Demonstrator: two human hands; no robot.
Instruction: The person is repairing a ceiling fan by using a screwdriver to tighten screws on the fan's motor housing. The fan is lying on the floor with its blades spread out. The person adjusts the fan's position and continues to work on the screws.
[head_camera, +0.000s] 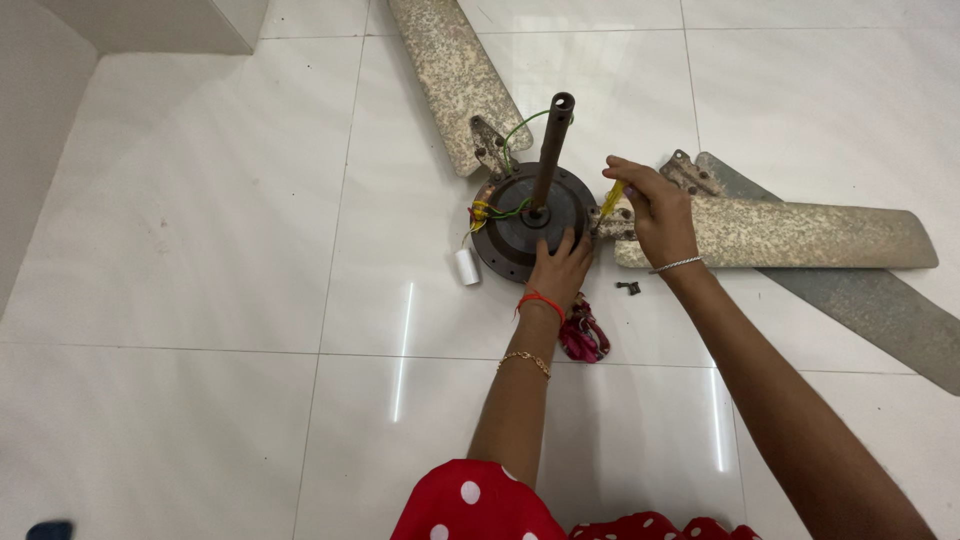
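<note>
Left hand (560, 268) flat on fan motor (528, 218), right-hand (655, 210) fingers pinching yellow screwdriver (611, 198) (tip hidden).

White cylinder (467, 266), red cloth (582, 332), perhaps a small bolt (629, 288), on white floor tiles (200, 250).
</note>
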